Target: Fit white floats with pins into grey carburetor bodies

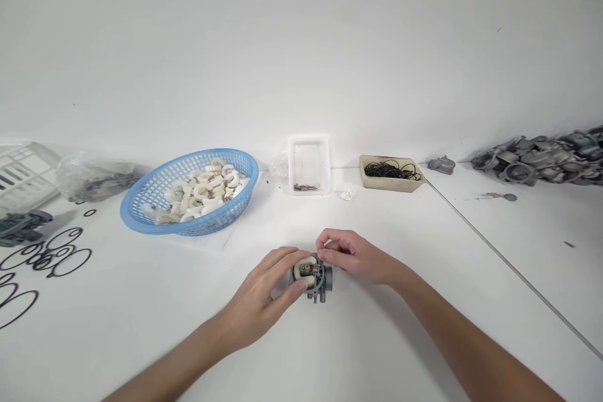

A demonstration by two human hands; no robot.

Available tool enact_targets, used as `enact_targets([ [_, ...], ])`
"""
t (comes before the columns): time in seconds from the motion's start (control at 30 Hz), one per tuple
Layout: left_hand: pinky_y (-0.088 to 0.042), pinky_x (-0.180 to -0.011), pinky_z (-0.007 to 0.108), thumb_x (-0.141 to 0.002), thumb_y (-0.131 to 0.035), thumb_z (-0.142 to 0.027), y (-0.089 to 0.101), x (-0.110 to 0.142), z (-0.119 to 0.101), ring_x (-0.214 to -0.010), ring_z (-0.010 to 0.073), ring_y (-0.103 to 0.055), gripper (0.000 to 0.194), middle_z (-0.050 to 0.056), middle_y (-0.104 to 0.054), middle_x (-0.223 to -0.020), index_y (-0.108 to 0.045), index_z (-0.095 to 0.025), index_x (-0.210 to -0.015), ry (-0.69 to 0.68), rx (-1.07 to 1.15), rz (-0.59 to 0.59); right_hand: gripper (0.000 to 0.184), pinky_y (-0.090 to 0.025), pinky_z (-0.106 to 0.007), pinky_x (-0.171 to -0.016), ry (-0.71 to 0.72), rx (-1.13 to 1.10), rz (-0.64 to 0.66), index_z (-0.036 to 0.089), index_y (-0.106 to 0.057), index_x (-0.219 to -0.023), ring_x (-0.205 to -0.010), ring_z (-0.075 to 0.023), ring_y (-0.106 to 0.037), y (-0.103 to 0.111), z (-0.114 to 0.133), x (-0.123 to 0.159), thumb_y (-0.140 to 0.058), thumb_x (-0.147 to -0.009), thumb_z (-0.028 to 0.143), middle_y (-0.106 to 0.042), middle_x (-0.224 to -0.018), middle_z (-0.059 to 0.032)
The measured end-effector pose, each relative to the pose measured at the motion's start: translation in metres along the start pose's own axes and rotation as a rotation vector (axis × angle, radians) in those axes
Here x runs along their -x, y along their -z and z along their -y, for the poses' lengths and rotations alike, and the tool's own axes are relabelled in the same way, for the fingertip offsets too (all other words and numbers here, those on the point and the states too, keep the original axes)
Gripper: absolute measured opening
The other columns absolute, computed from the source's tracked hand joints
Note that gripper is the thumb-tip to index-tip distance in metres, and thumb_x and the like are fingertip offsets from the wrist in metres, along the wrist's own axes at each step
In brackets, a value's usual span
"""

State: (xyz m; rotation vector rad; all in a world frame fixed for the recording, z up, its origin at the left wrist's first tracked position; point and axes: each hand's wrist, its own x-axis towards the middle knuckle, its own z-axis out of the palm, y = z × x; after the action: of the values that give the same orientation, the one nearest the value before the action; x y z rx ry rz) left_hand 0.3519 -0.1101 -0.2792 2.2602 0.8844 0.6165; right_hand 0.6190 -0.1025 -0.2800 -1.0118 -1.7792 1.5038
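A grey metal carburetor (326,279) sits on the white table in front of me, its open bowl side facing up. A white U-shaped float (300,269) lies in that opening, around small brass parts. My left hand (261,298) grips the carburetor from the left, thumb and index finger at the float's two arms. At the upper right edge of the carburetor, my right hand (351,256) is closed in a pinch. Whatever lies between its fingertips is too small or hidden to make out.
Behind stand a blue basket (188,226) of white floats, a white tray (328,166) with small pins and a yellowish box (393,184) of black rings. Black rubber rings (70,264) lie left; grey metal covers (541,160) are heaped right. A thin rod (509,268) crosses the right side.
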Motion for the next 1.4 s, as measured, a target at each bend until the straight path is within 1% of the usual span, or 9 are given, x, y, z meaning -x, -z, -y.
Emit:
enact_targets([
  [0.27, -0.053, -0.108, 0.041, -0.112, -0.05, -0.041, -0.0016, 0.0032, -0.0009, -0.13, 0.0268, -0.06, 0.032, 0.008, -0.061, -0.143, -0.055, -0.033, -0.143, 0.026, 0.006, 0.022, 0.03, -0.025, -0.029, -0.056, -0.01, -0.002, -0.018, 0.022, -0.06, -0.097, -0.06, -0.0129, -0.03, -0.0003, -0.0004, -0.0002, -0.062, -0.106, 0.051, -0.042, -0.066, 0.0065],
  [0.43, -0.054, -0.106, 0.043, -0.109, -0.056, -0.045, -0.0035, 0.0037, 0.0018, -0.127, 0.0281, -0.061, 0.044, 0.008, -0.063, -0.14, -0.046, -0.033, -0.15, 0.095, 0.013, -0.01, 0.028, -0.025, -0.029, -0.057, 0.0, 0.002, -0.033, 0.022, -0.062, -0.098, -0.06, -0.0131, -0.03, -0.0012, -0.0006, -0.0013, -0.063, -0.106, 0.049, -0.04, -0.065, 0.0067],
  [0.57, -0.054, -0.102, 0.04, -0.11, -0.054, -0.045, -0.0025, 0.0019, -0.0001, -0.121, 0.0271, -0.063, 0.033, 0.008, -0.065, -0.133, -0.053, -0.031, -0.14, 0.077, 0.038, 0.006, 0.026, -0.025, -0.029, -0.058, 0.018, 0.018, -0.053, 0.022, -0.065, -0.097, -0.06, -0.0131, -0.029, -0.0014, -0.0019, -0.0017, -0.064, -0.105, 0.047, -0.036, -0.064, 0.0072],
  [0.73, -0.054, -0.097, 0.038, -0.108, -0.057, -0.045, -0.0025, 0.0012, -0.0023, -0.116, 0.026, -0.064, 0.031, 0.007, -0.067, -0.128, -0.055, -0.03, -0.135, 0.08, 0.026, -0.018, 0.021, -0.025, -0.03, -0.057, 0.03, 0.042, -0.096, 0.023, -0.069, -0.097, -0.06, -0.0131, -0.029, -0.0023, -0.0043, -0.0019, -0.066, -0.104, 0.044, -0.031, -0.064, 0.0077],
  [0.9, -0.054, -0.094, 0.037, -0.108, -0.057, -0.044, -0.0028, 0.0011, -0.0027, -0.113, 0.0256, -0.063, 0.029, 0.007, -0.067, -0.124, -0.055, -0.029, -0.133, 0.073, 0.02, -0.026, 0.02, -0.025, -0.03, -0.056, 0.049, 0.051, -0.1, 0.023, -0.069, -0.095, -0.06, -0.0127, -0.029, -0.0038, -0.0038, -0.0011, -0.067, -0.103, 0.041, -0.031, -0.066, 0.0075],
  [1.0, -0.054, -0.091, 0.036, -0.108, -0.057, -0.043, -0.0025, 0.001, -0.0035, -0.111, 0.0256, -0.063, 0.029, 0.007, -0.067, -0.122, -0.055, -0.028, -0.132, 0.075, 0.024, -0.021, 0.023, -0.025, -0.029, -0.056, 0.04, 0.059, -0.099, 0.023, -0.069, -0.094, -0.059, -0.0127, -0.03, -0.0045, -0.0026, -0.0005, -0.067, -0.103, 0.043, -0.032, -0.066, 0.0073],
  [1.17, -0.055, -0.092, 0.037, -0.107, -0.058, -0.041, -0.002, 0.0011, -0.0045, -0.108, 0.025, -0.064, 0.028, 0.007, -0.068, -0.121, -0.056, -0.027, -0.132, 0.075, 0.013, -0.031, 0.027, -0.027, -0.029, -0.056, 0.036, 0.076, -0.11, 0.022, -0.071, -0.096, -0.059, -0.0131, -0.032, -0.0049, -0.0012, 0.0, -0.065, -0.103, 0.047, -0.034, -0.066, 0.0063],
  [1.3, -0.054, -0.095, 0.038, -0.107, -0.059, -0.041, -0.0017, 0.0011, -0.0043, -0.107, 0.0244, -0.065, 0.027, 0.006, -0.069, -0.12, -0.056, -0.027, -0.13, 0.081, 0.015, -0.031, 0.022, -0.027, -0.03, -0.056, 0.028, 0.081, -0.127, 0.023, -0.072, -0.099, -0.059, -0.0135, -0.033, -0.0054, -0.0001, 0.0006, -0.065, -0.103, 0.043, -0.035, -0.065, 0.0063],
  [1.4, -0.055, -0.092, 0.037, -0.107, -0.058, -0.042, -0.0022, 0.001, -0.0037, -0.106, 0.0248, -0.065, 0.026, 0.006, -0.068, -0.119, -0.056, -0.027, -0.129, 0.094, 0.013, -0.026, 0.018, -0.027, -0.03, -0.056, 0.035, 0.073, -0.13, 0.024, -0.073, -0.099, -0.059, -0.0134, -0.032, -0.0059, 0.0, 0.0007, -0.066, -0.102, 0.041, -0.033, -0.065, 0.0068],
])
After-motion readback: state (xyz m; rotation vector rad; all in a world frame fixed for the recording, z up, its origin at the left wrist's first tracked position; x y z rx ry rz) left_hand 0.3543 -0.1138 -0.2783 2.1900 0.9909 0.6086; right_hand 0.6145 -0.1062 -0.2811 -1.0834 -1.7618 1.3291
